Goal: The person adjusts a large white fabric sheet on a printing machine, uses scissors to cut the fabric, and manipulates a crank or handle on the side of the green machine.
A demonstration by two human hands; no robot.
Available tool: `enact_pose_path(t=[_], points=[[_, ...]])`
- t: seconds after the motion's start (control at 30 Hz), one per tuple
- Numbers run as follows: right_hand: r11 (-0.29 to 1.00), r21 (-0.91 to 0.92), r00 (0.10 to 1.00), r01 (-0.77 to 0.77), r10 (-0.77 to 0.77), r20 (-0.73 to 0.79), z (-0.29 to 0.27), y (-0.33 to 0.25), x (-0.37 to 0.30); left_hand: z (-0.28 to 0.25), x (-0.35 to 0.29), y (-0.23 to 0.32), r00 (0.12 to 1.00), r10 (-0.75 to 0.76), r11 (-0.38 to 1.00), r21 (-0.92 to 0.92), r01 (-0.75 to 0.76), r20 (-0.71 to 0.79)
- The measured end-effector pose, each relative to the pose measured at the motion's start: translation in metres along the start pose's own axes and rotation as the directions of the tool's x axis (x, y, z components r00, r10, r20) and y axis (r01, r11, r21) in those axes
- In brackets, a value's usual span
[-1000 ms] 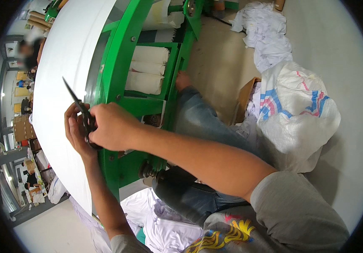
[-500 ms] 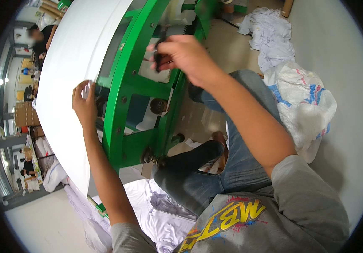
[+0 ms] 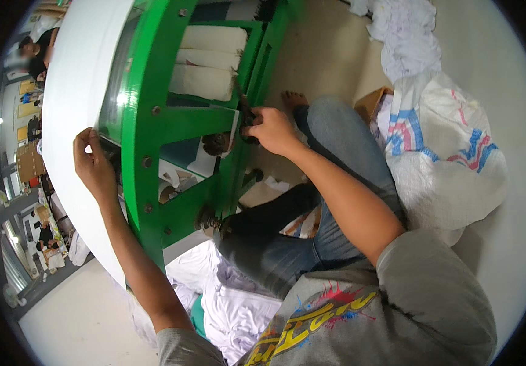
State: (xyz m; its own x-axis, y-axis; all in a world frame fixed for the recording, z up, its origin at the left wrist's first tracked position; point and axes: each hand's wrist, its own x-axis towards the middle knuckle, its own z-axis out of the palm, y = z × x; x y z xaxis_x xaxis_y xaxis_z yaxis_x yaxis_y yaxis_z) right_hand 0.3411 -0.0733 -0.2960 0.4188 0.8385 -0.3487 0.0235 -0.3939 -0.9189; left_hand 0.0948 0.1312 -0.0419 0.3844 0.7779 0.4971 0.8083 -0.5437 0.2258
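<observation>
A broad white sheet (image 3: 70, 97) curves along the left side of a green metal machine frame (image 3: 141, 122). With thumb and fingers pinched together, my left hand (image 3: 92, 161) grips the sheet's edge beside the frame. My right hand (image 3: 275, 131) is closed on the dark handles of a pair of scissors (image 3: 246, 119). Their blades point away from me, close to the frame's right-hand bar; whether they touch it I cannot tell. Inside the frame, several cream-white rolls or folds (image 3: 208, 64) lie past the scissors, and a brown round roll end (image 3: 216, 144) shows below.
White cloth (image 3: 232, 305) lies heaped near my legs. To the right stand a woven white sack (image 3: 446, 158) with blue and red stripes and a pile of white fabric (image 3: 403, 36) along the wall. Other people (image 3: 40, 52) are at the far left.
My right hand has come down and nearer with the scissors, from above the frame to its right-hand bar. The view has shifted; my left hand stays at the sheet's edge.
</observation>
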Motion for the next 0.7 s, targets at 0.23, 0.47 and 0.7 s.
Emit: enact_pose_path(t=[0.23, 0.47, 0.7], points=[[0.943, -0.332, 0.985, -0.033, 0.088, 0.150, -0.008, -0.004, -0.012, -0.001, 0.006, 0.006, 0.993, 0.103, 0.992, 0.062, -0.107, 0.062], [0.927, -0.375, 0.985, -0.001, 0.065, 0.159, -0.010, -0.002, -0.020, 0.000, 0.012, 0.002, 0.991, 0.120, 0.990, 0.066, -0.124, 0.054], [0.870, -0.493, 0.964, -0.006, 0.135, 0.227, -0.024, 0.004, -0.021, -0.006, 0.005, 0.017, 0.997, 0.035, 0.996, 0.084, -0.041, 0.071]])
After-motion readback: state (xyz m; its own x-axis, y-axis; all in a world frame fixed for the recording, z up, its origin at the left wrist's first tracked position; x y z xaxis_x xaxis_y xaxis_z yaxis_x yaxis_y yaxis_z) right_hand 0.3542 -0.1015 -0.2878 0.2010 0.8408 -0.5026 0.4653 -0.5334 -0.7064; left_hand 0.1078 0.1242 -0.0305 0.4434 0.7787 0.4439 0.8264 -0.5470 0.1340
